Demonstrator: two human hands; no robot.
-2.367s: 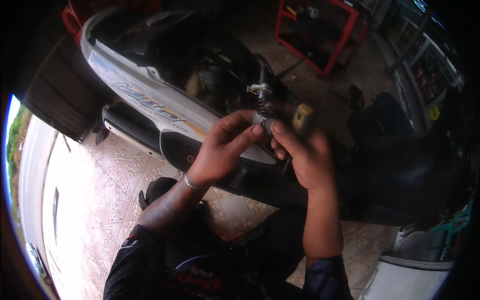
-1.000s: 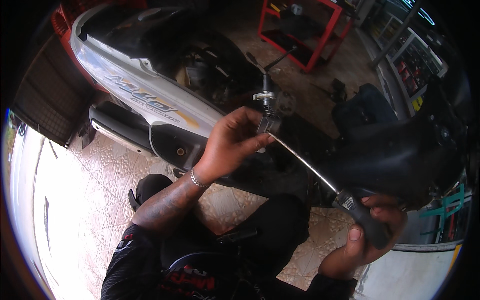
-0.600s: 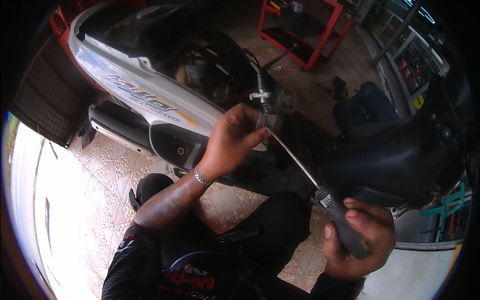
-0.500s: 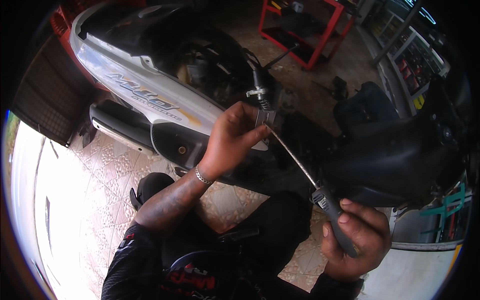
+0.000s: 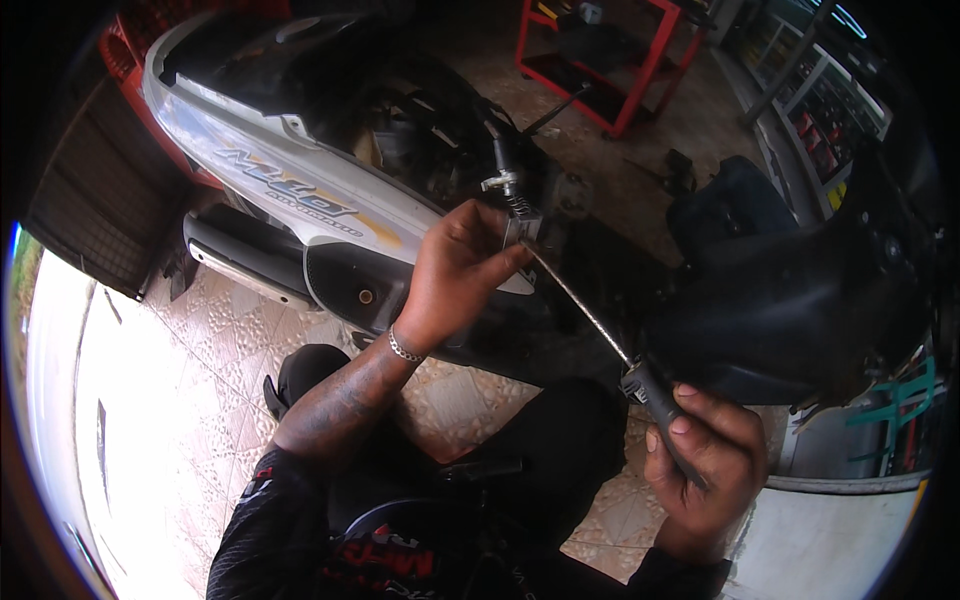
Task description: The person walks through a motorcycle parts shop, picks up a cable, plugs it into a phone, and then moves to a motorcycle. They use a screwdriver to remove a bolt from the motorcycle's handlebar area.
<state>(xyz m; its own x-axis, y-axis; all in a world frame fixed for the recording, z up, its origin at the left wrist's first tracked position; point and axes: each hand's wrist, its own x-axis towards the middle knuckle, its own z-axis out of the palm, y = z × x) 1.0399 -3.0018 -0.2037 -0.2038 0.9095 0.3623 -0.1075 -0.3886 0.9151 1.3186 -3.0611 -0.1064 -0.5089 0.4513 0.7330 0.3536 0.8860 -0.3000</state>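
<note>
Between the thumb and fingers of my left hand [image 5: 462, 262] is a small grey metal block [image 5: 522, 230]. A dark coil spring [image 5: 519, 205] rises from it to a metal fitting [image 5: 501, 184] with a black rubber boot [image 5: 501, 153]. My right hand [image 5: 712, 465] grips a dark-handled tool [image 5: 662, 405], its handle tilted toward the lower right. The tool's long, thin, rough-looking metal shaft [image 5: 588, 312] reaches up to the block beside my left thumb. The exact contact at its tip is too small to make out.
A silver-white scooter [image 5: 290, 195] with opened bodywork stands ahead and left, its dark footrest [image 5: 350, 290] nearest me. A large black panel [image 5: 770, 320] lies right. Beyond are a red tool cart [image 5: 625, 90] and glass-fronted shelves [image 5: 825, 125]. Patterned tiles [image 5: 245, 320] cover the floor.
Both hands have shifted slightly left, bringing the metal block and tool along. The handle has turned a little in my right hand, and both grips hold.
</note>
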